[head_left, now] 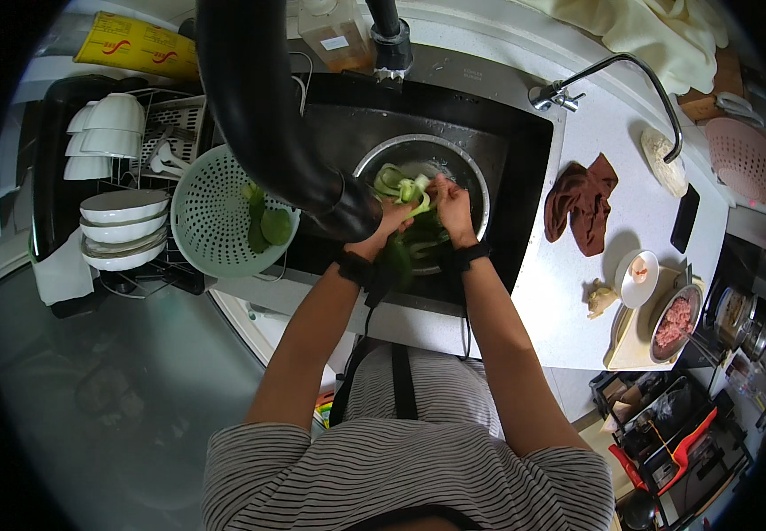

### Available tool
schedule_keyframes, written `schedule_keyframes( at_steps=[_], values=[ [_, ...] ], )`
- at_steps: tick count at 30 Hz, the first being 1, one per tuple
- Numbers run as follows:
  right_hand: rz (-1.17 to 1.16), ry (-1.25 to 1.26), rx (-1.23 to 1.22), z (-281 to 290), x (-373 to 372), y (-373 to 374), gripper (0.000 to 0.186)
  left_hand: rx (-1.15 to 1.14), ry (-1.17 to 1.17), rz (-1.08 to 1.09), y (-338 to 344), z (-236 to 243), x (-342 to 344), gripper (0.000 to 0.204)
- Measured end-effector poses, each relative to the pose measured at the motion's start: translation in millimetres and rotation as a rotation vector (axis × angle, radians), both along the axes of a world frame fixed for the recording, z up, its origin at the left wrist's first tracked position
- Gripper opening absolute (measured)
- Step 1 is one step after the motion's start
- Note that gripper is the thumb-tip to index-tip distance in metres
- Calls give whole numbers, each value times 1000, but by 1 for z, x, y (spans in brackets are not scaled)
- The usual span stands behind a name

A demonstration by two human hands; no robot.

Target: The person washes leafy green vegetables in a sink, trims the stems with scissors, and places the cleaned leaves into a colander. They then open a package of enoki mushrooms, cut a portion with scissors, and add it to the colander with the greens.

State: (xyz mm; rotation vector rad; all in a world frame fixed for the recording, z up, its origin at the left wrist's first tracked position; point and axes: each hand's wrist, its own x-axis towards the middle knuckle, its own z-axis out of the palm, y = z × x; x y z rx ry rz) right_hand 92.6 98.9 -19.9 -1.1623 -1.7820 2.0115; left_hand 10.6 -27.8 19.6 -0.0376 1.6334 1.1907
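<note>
My left hand (pixel 391 219) and my right hand (pixel 450 202) are over a steel bowl (pixel 485 190) in the dark sink (pixel 525 159). Both have their fingers closed on pale-stemmed leafy greens (pixel 394 182); darker leaves (pixel 418 237) hang below them inside the bowl. A thick black curved tube (pixel 268 124) crosses the view and ends just beside my left hand, partly covering it. Left of the sink, a mint colander (pixel 206 212) holds several green leaves (pixel 275 226).
A dish rack with white bowls (pixel 113 142) stands left. A tap (pixel 558 96) rises at back. On the right counter lie a brown cloth (pixel 582 203), ginger (pixel 602 299), a small white bowl (pixel 638 292) and a bowl of minced meat (pixel 673 323) on a board (pixel 618 351).
</note>
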Motion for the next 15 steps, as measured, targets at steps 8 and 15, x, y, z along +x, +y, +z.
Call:
schedule_keyframes(
  at_steps=[8,15],
  values=[
    [146,-283,-139,-16,23,6,44,-515,950,-475,32,-91,-9,14],
    [265,-392,-417,30,11,10,48,-69,179,-70,39,-50,-18,27]
  ],
)
